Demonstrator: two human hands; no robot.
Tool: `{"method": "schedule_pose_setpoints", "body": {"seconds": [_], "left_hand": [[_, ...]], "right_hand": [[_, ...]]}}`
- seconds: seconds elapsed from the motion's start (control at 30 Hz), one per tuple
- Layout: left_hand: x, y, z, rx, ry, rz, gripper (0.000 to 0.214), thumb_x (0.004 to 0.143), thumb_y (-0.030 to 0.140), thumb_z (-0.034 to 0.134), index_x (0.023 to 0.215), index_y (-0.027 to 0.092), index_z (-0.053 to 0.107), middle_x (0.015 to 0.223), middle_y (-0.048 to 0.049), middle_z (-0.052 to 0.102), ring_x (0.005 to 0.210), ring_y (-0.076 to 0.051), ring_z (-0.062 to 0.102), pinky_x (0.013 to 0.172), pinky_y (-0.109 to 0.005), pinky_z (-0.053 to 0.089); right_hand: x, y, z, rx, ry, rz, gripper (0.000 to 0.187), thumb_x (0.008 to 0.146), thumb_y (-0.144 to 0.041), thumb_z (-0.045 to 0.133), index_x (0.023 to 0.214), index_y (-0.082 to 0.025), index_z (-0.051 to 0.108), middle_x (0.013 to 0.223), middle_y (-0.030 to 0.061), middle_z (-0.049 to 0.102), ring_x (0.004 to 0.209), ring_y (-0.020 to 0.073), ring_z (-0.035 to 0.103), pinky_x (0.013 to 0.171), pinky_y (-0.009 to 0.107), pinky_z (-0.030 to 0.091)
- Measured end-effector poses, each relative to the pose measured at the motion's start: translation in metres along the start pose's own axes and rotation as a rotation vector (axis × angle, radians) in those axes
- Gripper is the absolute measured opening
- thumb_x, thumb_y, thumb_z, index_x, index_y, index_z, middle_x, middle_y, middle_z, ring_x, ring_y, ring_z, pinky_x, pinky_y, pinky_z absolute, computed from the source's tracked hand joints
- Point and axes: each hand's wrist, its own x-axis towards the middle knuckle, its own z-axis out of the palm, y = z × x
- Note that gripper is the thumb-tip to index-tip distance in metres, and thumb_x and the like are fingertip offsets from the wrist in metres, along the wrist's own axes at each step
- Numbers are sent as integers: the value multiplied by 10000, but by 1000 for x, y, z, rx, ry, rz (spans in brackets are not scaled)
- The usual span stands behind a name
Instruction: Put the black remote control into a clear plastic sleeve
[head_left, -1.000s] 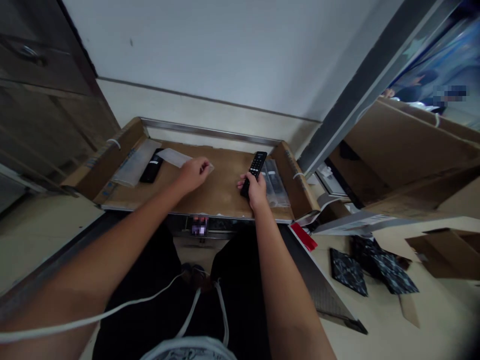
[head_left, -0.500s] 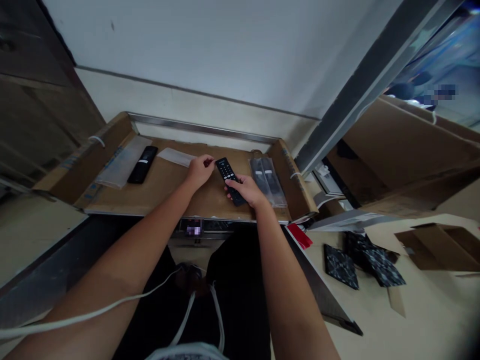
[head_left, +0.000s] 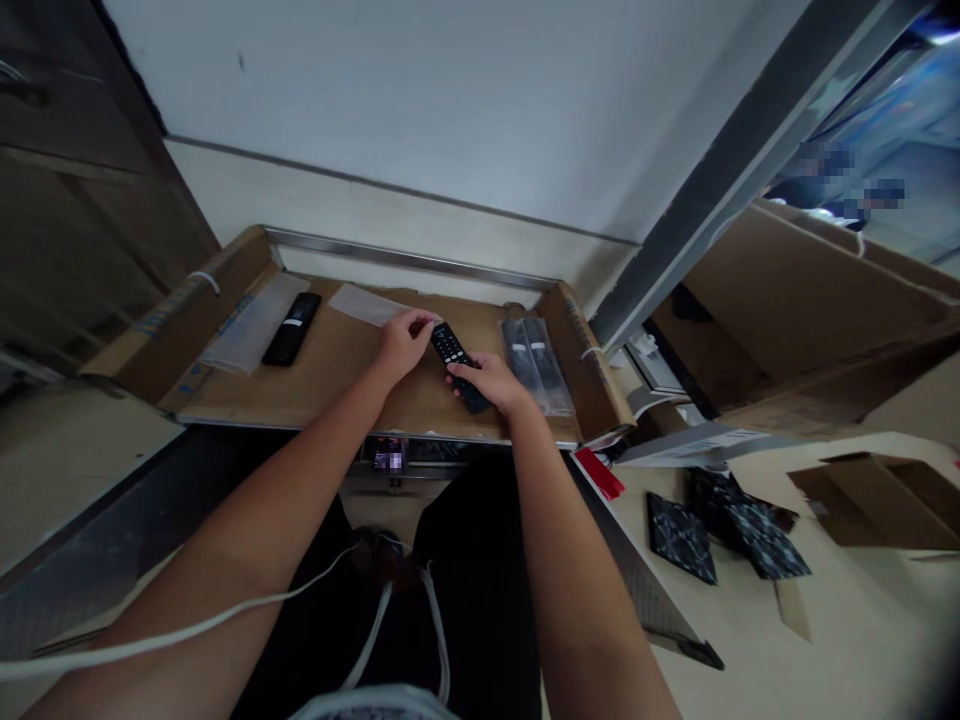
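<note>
My right hand (head_left: 484,380) is wrapped around a black remote control (head_left: 451,350), its thumb on the button side and its top end pointing up and left. Close to that end, my left hand (head_left: 405,338) pinches the right end of a narrow translucent plastic sleeve (head_left: 362,304), which stretches away to the left behind the fingers. Another black remote (head_left: 292,330) with a white label lies face down to the left, beside a stack of translucent plastic sleeves (head_left: 251,328). Right of my right hand, two remotes in sleeves (head_left: 536,365) lie side by side.
A cardboard-lined tray (head_left: 247,400) with raised side walls forms the work surface against a white wall. A red strip (head_left: 598,472) hangs at its right front corner. On the right are a large cardboard box (head_left: 817,310), black patterned packets (head_left: 682,535) and an opened carton (head_left: 885,500).
The view has shifted slightly. My left hand and the sleeve have moved a little to the right, closer to the remote's top end. My right hand keeps its grip on the remote.
</note>
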Motion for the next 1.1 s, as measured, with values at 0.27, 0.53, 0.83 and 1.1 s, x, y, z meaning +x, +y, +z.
{"method": "schedule_pose_setpoints", "body": {"seconds": [0.27,0.53,0.83,1.1], "left_hand": [[-5,8,-2,57,-69,85,216,881,193,514,1004,195,692,1052,-77,688,958,-182,607,921,-318,467],[-7,17,-4,141,-88,95,192,893,195,510,984,199,680,1039,-69,691,931,-183,610,926,-316,463],[-6,7,3,196,-43,262,137,879,156,547,920,192,673,921,-56,703,841,-182,630,836,-326,509],[-7,4,6,190,-124,315,153,864,135,552,943,190,671,909,-47,704,839,-172,638,804,-311,518]], "right_hand": [[3,0,-1,28,-44,-47,338,724,-368,775,953,-171,624,724,-1,689,526,107,603,464,206,517],[2,-3,2,45,-52,-73,456,717,-317,782,1119,-185,614,755,-11,674,604,120,610,483,217,550],[3,2,-3,9,-27,-37,875,759,-289,758,1499,-276,292,774,-19,684,520,132,619,464,254,547],[6,0,-5,-4,-82,-55,827,728,-276,740,1461,-279,357,722,-36,648,533,144,611,457,255,543]]}}
